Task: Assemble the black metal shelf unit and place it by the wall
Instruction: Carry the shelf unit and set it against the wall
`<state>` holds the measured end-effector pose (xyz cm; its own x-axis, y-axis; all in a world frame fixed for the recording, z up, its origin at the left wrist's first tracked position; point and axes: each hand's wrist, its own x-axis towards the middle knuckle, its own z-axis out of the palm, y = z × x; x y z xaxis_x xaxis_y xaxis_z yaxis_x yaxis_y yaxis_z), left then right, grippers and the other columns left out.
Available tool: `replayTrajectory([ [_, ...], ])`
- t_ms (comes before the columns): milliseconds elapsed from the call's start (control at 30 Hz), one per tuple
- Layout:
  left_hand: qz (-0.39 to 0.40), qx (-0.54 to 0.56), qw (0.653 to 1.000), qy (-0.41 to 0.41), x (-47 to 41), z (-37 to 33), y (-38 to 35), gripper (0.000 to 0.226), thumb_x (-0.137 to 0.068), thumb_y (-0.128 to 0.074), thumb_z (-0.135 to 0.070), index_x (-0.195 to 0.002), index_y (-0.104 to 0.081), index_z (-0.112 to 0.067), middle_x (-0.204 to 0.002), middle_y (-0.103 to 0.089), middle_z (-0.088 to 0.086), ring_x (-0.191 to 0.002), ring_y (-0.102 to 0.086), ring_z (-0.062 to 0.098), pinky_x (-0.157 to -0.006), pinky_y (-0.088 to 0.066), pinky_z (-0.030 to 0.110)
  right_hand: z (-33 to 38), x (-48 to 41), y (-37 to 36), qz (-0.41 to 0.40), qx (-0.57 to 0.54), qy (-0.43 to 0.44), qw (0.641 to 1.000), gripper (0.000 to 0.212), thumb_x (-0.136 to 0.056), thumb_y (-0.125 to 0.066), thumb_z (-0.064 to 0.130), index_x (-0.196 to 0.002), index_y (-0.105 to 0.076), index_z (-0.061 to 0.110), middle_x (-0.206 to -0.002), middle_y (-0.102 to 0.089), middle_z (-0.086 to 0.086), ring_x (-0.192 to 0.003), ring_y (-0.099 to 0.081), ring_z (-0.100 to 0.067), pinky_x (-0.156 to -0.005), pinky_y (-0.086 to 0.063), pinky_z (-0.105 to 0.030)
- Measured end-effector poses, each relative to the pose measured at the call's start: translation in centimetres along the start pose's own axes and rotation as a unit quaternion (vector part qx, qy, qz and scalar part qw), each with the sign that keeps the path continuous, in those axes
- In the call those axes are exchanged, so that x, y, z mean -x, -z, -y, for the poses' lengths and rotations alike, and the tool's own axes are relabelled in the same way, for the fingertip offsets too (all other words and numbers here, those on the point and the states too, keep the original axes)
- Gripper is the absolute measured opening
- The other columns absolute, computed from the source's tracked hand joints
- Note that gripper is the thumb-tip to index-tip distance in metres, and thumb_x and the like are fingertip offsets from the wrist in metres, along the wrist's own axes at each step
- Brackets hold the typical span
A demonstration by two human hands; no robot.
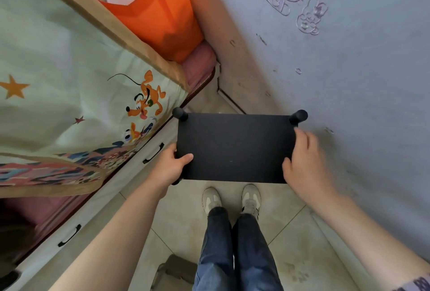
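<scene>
Black shelf (235,148) is up off the floor btw bed (58,76) and wall (349,69), feet just behind it. We've got left hand (171,166) clamped on the near-left edge, right hand (307,162) on the right edge, fingers loose-ish, blurry tbh. Imo keep it level and lower straight down. Tight gap: drawer handles (153,153) left, wall nearly touching right, open floor mostly ahead toward the corner.

From here I see only the top panel of the black shelf unit (235,147); everything beneath is hidden, and my hands cover both near corners. My right hand (307,162) is motion-blurred. The orange bag (158,18) at far left is cut off by the top edge.
</scene>
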<state>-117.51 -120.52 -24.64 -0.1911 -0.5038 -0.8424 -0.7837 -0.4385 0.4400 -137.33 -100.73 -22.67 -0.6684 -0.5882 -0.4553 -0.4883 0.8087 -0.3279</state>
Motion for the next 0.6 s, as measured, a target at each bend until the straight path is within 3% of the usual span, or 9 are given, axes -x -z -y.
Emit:
replayTrajectory([
  [67,-0.004,0.021,1.0,0.007,0.1,0.3,-0.1,0.041,-0.103,-0.057,-0.02,-0.142,-0.047,-0.023,-0.128,-0.06,0.0,-0.105,-0.061,0.02,-0.08,-0.054,0.035,2.1,-0.5,0.9,-0.046,0.031,0.1,0.993,0.061,-0.09,-0.061,0.014,-0.145,-0.037,0.006,-0.145,-0.04,-0.014,-0.126,-0.045,-0.033,-0.103,-0.042,-0.041],
  [133,-0.013,0.034,0.999,0.011,0.2,0.7,-0.3,0.043,-0.103,-0.057,-0.019,-0.144,-0.047,-0.023,-0.128,-0.059,-0.001,-0.103,-0.06,0.019,-0.079,-0.052,0.034,4.2,-1.7,1.0,0.0,0.03,0.187,0.982,0.055,-0.094,-0.059,0.024,-0.144,-0.042,0.009,-0.146,-0.041,-0.009,-0.135,-0.037,-0.028,-0.113,-0.033,-0.038],
  [200,-0.042,0.051,0.998,0.001,0.6,1.1,-0.6,0.047,-0.101,-0.059,-0.016,-0.146,-0.047,-0.022,-0.132,-0.059,0.0,-0.113,-0.059,0.023,-0.09,-0.054,0.039,5.5,-3.5,0.0,0.061,0.086,0.24,0.965,0.06,-0.098,-0.055,0.035,-0.149,-0.035,0.013,-0.151,-0.037,-0.007,-0.142,-0.029,-0.028,-0.12,-0.024,-0.041],
  [267,-0.093,0.063,0.993,-0.026,1.2,1.2,-1.3,0.052,-0.099,-0.063,-0.013,-0.148,-0.048,-0.019,-0.139,-0.058,0.003,-0.127,-0.056,0.027,-0.103,-0.049,0.039,6.1,-5.3,-1.3,0.109,0.152,0.246,0.951,0.072,-0.097,-0.052,0.047,-0.155,-0.02,0.018,-0.157,-0.026,-0.007,-0.146,-0.021,-0.031,-0.121,-0.016,-0.052],
  [333,-0.14,0.065,0.987,-0.04,1.7,1.3,-2.0,0.053,-0.096,-0.066,-0.01,-0.147,-0.05,-0.015,-0.14,-0.059,0.005,-0.132,-0.053,0.026,-0.099,-0.043,0.031,6.5,-6.7,-2.1,0.145,0.177,0.237,0.944,0.083,-0.094,-0.052,0.056,-0.156,-0.009,0.022,-0.159,-0.021,-0.009,-0.146,-0.019,-0.034,-0.119,-0.01,-0.061],
  [433,-0.195,0.085,0.977,-0.027,1.8,1.8,-2.7,0.055,-0.093,-0.071,-0.014,-0.145,-0.052,-0.016,-0.142,-0.058,0.004,-0.131,-0.054,0.024,-0.104,-0.044,0.036,6.6,-8.2,-2.3,0.17,0.168,0.23,0.943,0.084,-0.091,-0.051,0.062,-0.155,-0.012,0.023,-0.149,-0.031,-0.012,-0.137,-0.029,-0.035,-0.114,-0.017,-0.06],
  [500,-0.235,0.189,0.953,0.007,2.1,2.2,-3.0,0.063,-0.092,-0.073,-0.022,-0.149,-0.046,-0.021,-0.149,-0.052,0.0,-0.135,-0.05,0.021,-0.107,-0.043,0.037,6.4,-8.5,-2.4,0.18,0.157,0.23,0.944,0.082,-0.09,-0.05,0.066,-0.152,-0.017,0.025,-0.142,-0.034,-0.01,-0.131,-0.031,-0.032,-0.111,-0.023,-0.055],
  [600,-0.265,0.364,0.89,0.074,3.6,2.9,-4.6,0.078,-0.089,-0.075,-0.035,-0.153,-0.032,-0.024,-0.154,-0.042,-0.004,-0.138,-0.045,0.02,-0.108,-0.038,0.034,6.0,-8.9,-2.6,0.181,0.147,0.229,0.945,0.082,-0.088,-0.052,0.068,-0.151,-0.019,0.026,-0.138,-0.035,-0.008,-0.128,-0.032,-0.03,-0.108,-0.026,-0.052],
])
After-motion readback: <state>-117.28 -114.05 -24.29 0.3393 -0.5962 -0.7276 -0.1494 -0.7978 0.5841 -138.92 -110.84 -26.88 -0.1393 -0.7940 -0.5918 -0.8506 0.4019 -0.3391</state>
